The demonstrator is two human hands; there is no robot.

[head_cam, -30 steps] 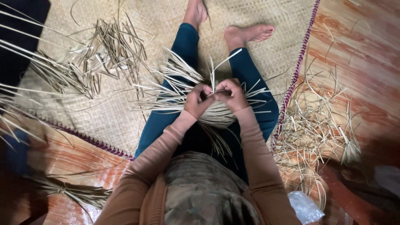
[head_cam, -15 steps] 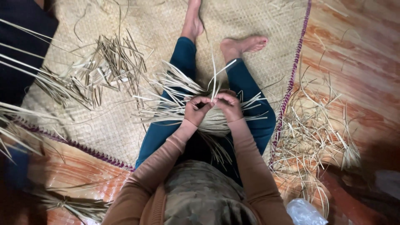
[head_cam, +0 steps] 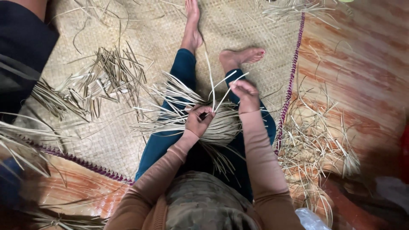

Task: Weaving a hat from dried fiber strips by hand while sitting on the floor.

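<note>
Head camera, looking down: the left hand (head_cam: 198,120) is curled tight around a bunch of straw strips (head_cam: 187,113) lying across the lap. Just to the right of those fingers, the right hand (head_cam: 245,93) pinches one thin strip (head_cam: 226,94) — it slants down to the left hand's fingers. Cut straw pieces (head_cam: 106,79) lie on the woven mat (head_cam: 162,30), well off to the left.

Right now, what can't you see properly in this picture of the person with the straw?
All in the head view:
- Left hand: its fingers curl inward, hiding the small dark thing inside.
- Woven piece on the lap: both hands and loose strips cover its shape.
- Right hand: its fingertips hide where it pinches the strip.
- Person at left: cut off by the edge.
- Clear plastic: cut off by the bottom edge.
</note>
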